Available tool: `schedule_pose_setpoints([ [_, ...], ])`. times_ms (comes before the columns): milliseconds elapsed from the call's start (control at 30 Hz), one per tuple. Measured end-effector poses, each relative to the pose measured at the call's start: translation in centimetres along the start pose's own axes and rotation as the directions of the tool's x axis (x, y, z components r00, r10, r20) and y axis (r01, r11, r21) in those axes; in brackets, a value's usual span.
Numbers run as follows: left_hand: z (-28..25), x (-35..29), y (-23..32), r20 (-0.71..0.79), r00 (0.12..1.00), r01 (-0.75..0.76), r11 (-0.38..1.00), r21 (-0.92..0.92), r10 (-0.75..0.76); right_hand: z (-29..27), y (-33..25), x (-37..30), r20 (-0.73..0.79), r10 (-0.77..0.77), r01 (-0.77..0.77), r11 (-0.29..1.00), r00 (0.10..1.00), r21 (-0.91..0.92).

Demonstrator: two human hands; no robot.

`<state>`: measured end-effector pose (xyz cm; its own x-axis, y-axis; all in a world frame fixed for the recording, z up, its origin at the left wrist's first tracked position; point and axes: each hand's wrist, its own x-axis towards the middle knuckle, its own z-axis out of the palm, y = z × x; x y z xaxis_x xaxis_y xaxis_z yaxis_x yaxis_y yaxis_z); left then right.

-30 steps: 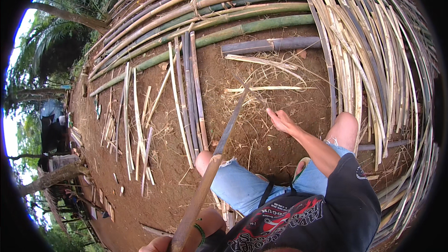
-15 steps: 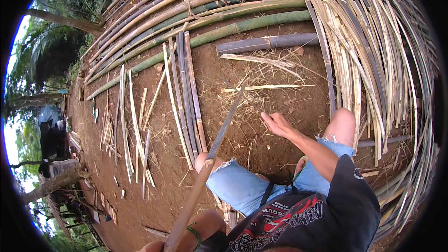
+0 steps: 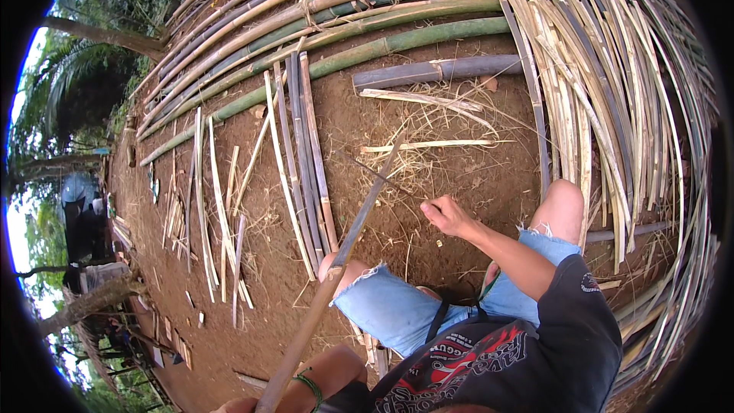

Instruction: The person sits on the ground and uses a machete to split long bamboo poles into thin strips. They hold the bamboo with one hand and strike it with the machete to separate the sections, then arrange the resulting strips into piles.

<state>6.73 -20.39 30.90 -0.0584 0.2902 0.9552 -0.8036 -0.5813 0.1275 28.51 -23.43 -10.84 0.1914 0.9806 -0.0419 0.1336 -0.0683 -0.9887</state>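
The right hand (image 3: 447,216) has drawn back toward the body from where it lay a second ago, when it was stretched flat and open over the loose fibres; its fingers are now curled in, pinching what looks like a thin dark sliver (image 3: 378,176) that runs up and left from the fingertips (too fine to confirm the grip).

The left hand (image 3: 237,407) sits at the lower edge, mostly cut off; it appears closed round the butt of a long bamboo strip (image 3: 348,241), though the fingers themselves cannot be made out. A green band shows on that wrist. The strip has shifted little: it slants from the lower edge up over the left knee, its tip among the straw-like shavings (image 3: 443,141).

In my judgement, the working of the strip is under way, with the right hand picking at waste.

Surface: bare brown earth (image 3: 474,183), littered with split slats (image 3: 222,206) to the left. Whole bamboo poles (image 3: 344,8) are stacked along the far side and thin splints (image 3: 604,84) are heaped at right. The setting is outdoors, with trees at the left rim.
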Motion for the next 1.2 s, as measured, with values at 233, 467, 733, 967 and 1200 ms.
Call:
schedule_pose_setpoints([
  [233,0.6,0.2,-0.1,0.004,1.000,0.031,0.999,-0.021,-0.031,-2.9,8.0,3.0,-0.180,0.513,-0.531,0.844,0.839,-0.068],
  [467,0.5,0.7,-0.2,0.009,0.998,0.061,0.998,0.006,-0.061,-3.9,9.6,2.7,-0.257,0.711,-0.745,0.664,0.655,-0.061],
  [733,0.6,0.8,0.1,-0.036,0.997,0.072,0.995,0.067,-0.070,-3.2,9.9,2.5,-0.265,0.670,-0.700,0.714,0.694,-0.028],
  [967,-0.4,2.7,-0.4,-0.391,0.888,0.147,0.656,0.740,0.243,0.9,4.6,2.1,-0.153,0.573,-0.559,0.820,0.805,0.127],
  [1200,-1.4,5.3,-3.5,-0.451,0.806,0.270,0.439,0.857,0.383,3.1,4.7,2.7,-0.217,0.190,-0.193,0.981,0.957,0.009],
])
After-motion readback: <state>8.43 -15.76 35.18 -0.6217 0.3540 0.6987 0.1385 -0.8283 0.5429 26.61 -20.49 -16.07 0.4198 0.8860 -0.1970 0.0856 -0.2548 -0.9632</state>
